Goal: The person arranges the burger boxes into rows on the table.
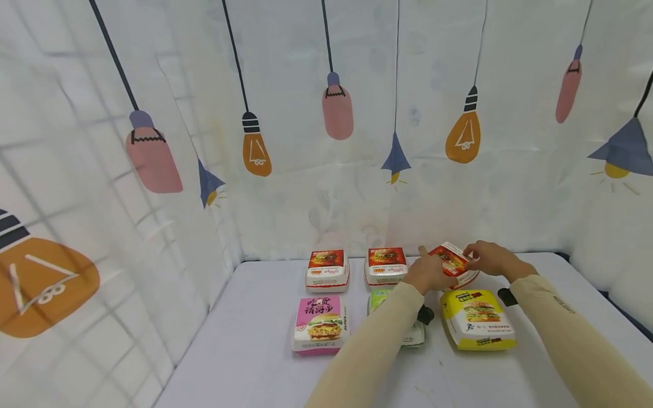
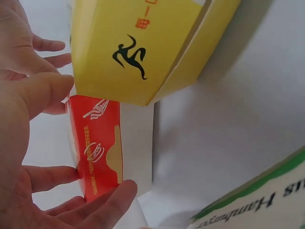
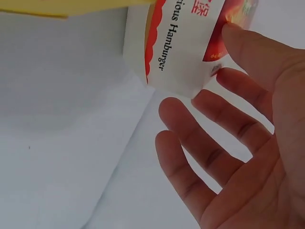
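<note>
Both hands hold a red-and-white burger box (image 1: 451,262) at the back right, tilted and turned askew in the head view. My left hand (image 1: 427,273) grips its left end; in the left wrist view, thumb and fingers (image 2: 112,210) lie around the red side panel. At the opposite end, my right hand (image 1: 495,259) pinches a corner. In the right wrist view its thumb is on the printed top and the index finger is at the edge, while the lower fingers (image 3: 176,157) spread away from the box. A yellow burger box (image 1: 478,318) sits just in front.
Two more red-topped burger boxes, one far left (image 1: 327,271) and one middle (image 1: 386,265), stand in the back row. In front are a pink burger box (image 1: 320,326) and a green one (image 1: 380,296), partly hidden by the left sleeve. A patterned curtain (image 1: 306,215) borders the white table (image 1: 234,351).
</note>
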{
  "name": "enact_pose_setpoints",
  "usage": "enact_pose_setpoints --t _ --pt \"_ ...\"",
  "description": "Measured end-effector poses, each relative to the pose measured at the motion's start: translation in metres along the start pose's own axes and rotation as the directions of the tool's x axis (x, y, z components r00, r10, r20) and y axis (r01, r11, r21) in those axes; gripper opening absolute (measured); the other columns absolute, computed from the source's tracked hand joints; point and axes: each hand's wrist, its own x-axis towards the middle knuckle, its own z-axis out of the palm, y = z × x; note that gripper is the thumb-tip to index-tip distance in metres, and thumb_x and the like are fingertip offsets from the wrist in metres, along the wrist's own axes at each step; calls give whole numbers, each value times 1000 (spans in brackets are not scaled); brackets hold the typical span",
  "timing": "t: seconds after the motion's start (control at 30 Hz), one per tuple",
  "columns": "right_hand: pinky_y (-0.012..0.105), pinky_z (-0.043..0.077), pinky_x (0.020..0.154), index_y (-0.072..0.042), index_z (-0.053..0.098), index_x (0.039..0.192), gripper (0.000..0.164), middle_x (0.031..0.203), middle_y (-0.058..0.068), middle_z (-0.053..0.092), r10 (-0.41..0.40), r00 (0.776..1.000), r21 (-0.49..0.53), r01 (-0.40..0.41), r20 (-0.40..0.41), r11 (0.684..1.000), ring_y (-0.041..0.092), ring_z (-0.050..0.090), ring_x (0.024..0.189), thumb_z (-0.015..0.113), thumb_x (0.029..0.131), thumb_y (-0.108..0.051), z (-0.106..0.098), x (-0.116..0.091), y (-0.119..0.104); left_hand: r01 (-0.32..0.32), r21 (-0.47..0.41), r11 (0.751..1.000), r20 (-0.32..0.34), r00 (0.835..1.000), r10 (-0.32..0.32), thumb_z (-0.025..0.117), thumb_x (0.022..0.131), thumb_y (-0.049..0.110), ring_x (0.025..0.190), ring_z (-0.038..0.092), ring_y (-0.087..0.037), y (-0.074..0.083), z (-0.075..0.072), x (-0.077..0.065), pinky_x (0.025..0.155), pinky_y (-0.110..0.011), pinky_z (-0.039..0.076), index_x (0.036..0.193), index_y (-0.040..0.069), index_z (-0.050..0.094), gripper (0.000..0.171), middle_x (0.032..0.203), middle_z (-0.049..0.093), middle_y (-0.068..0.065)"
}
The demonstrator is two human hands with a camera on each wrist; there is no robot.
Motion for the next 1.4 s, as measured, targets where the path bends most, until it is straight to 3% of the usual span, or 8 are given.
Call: enact_pose_setpoints --t 0.2,0.47,0.8,1.0,1.1,1.2,1.4 --pt "54 55 85 6 59 130 51 112 28 61 17 1000 -11 -17 1 1000 38 58 96 75 92 -24 3 1 -3 -6 44 999 -20 1000 7 77 83 60 77 60 -19 -2 0 1 72 -26 57 127 20 69 61 154 36 -1" --pt "64 51 95 4 47 147 69 136 38 51 44 999 -34 -43 18 998 50 57 113 75 92 -28 5 0 -9 -32 63 997 -6 999 32 76 87 54 78 61 -18 -4 0 3 75 -26 57 129 19 67 55 153 38 0" --pt "65 49 97 7 55 138 56 131 39 55 38 999 -72 -35 37 997 49 59 111 69 97 -28 2 -2 -15 -55 62 997 -7 998 56 78 90 42 89 59 -15 -3 -3 3 84 -28 56 131 22 63 48 133 54 4" --pt "59 53 94 6 62 127 39 117 32 58 17 1000 -80 -15 18 997 39 60 98 68 97 -19 2 0 -15 -58 -3 998 25 998 58 79 90 35 97 59 -15 -3 -5 -1 95 -32 54 139 25 55 56 134 57 6" --pt "59 52 95 6 62 122 34 124 33 54 5 1000 -81 -4 9 997 41 60 101 68 96 -15 2 1 -17 -62 -14 998 22 998 62 81 88 33 94 58 -15 -3 -3 -1 94 -31 54 136 24 56 55 130 57 5" --pt "62 50 97 9 57 127 40 135 37 51 23 1000 -50 -22 21 999 44 58 106 67 96 -14 2 1 -20 -68 -6 998 10 998 68 83 86 31 91 57 -15 -3 -1 0 91 -30 55 133 22 60 53 130 57 5" --pt "60 52 94 7 50 129 40 121 32 61 61 995 20 -63 74 998 38 58 98 64 97 -13 3 2 -19 -103 2 995 -6 995 103 86 83 27 87 56 -13 -4 -2 1 88 -29 57 123 20 68 44 128 57 6"
